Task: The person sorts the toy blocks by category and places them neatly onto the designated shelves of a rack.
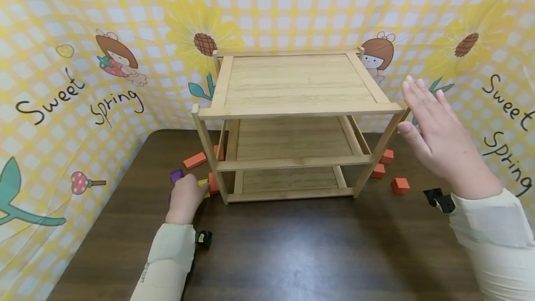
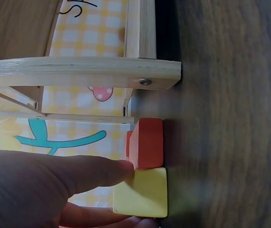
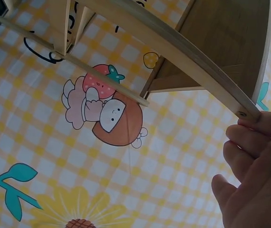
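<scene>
A three-tier wooden shelf (image 1: 309,82) stands at the back of the brown table. By its left front leg, my left hand (image 1: 186,199) pinches a yellow block (image 2: 142,192) between thumb and fingers. The yellow block sits on the table against a red-orange block (image 2: 148,143), as the left wrist view shows. My right hand (image 1: 443,143) is raised at the shelf's top right corner, fingers mostly straight. In the right wrist view its fingertips (image 3: 254,121) touch the end of the shelf's front upright (image 3: 211,78).
Left of the shelf lie a purple block (image 1: 176,175) and a long orange block (image 1: 194,160). Several orange cubes (image 1: 400,185) are scattered to its right. A yellow checked cloth (image 1: 271,8) with printed flowers surrounds the table (image 1: 284,254) at the back and sides.
</scene>
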The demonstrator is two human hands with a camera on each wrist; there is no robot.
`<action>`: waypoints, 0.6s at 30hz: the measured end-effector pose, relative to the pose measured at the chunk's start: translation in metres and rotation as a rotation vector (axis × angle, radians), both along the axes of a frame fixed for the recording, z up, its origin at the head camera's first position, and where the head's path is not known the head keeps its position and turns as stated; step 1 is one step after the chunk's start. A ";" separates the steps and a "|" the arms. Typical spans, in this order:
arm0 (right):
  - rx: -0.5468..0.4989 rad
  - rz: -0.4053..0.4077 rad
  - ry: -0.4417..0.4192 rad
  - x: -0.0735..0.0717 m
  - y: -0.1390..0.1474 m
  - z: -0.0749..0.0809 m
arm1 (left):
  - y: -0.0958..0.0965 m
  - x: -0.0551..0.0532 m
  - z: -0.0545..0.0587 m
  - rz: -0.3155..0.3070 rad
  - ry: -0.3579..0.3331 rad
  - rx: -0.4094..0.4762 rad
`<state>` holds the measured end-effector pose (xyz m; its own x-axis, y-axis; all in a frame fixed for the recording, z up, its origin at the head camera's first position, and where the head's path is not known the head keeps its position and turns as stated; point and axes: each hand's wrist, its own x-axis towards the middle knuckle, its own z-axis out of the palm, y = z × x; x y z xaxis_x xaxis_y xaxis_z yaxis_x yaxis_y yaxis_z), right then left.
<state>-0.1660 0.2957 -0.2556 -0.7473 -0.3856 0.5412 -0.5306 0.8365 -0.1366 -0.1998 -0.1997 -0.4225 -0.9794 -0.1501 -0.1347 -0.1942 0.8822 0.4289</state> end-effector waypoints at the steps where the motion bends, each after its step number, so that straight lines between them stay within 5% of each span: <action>1: -0.004 0.001 -0.002 0.000 0.000 0.000 | 0.000 -0.001 0.000 -0.001 0.000 0.000; 18: -0.056 0.019 0.012 -0.003 0.000 -0.005 | 0.000 0.002 -0.002 -0.010 0.050 0.021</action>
